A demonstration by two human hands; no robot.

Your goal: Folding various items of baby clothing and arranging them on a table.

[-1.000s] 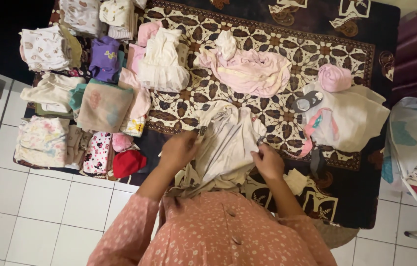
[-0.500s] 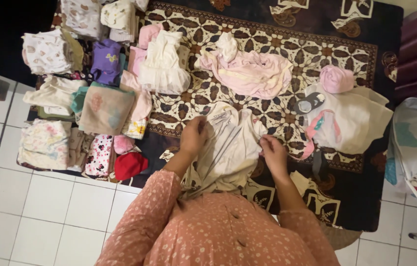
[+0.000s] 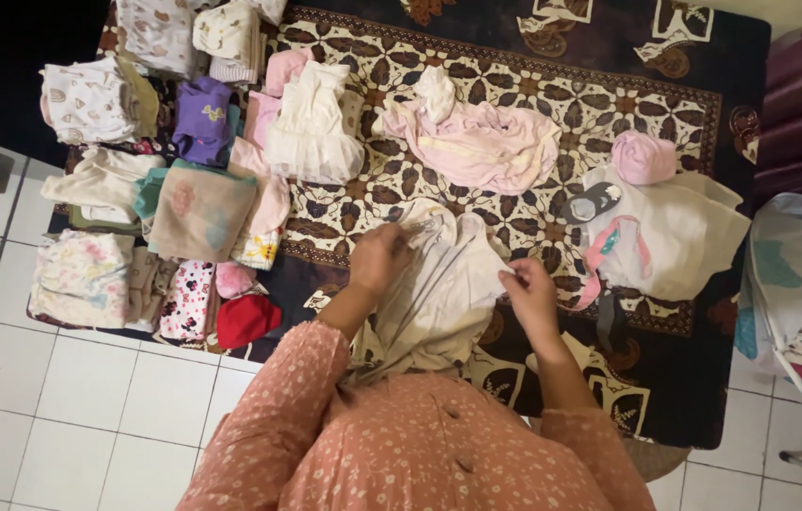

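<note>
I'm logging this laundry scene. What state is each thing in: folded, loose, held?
Cream garment: spread out, gripped at both sides.
Left hand: closed on the cream garment.
Right hand: pinching the cream garment's edge.
Pink garment: loose, crumpled.
Pink roll: rolled up.
Red item: folded.
Purple top: folded, stacked with others.
Patterned cloth: spread flat.

The cream garment (image 3: 443, 284) is thin, soft cloth, matt and creased. The mat (image 3: 552, 90) beneath it, running to 12 o'clock, is woven cloth with a flat, dull finish. At 10 o'clock the folded clothes (image 3: 197, 203) look like soft matt cotton. The floor (image 3: 88, 388) at 8 o'clock is smooth white tile with a faint gloss. The sleeve (image 3: 278, 416) is light matt fabric.
</note>
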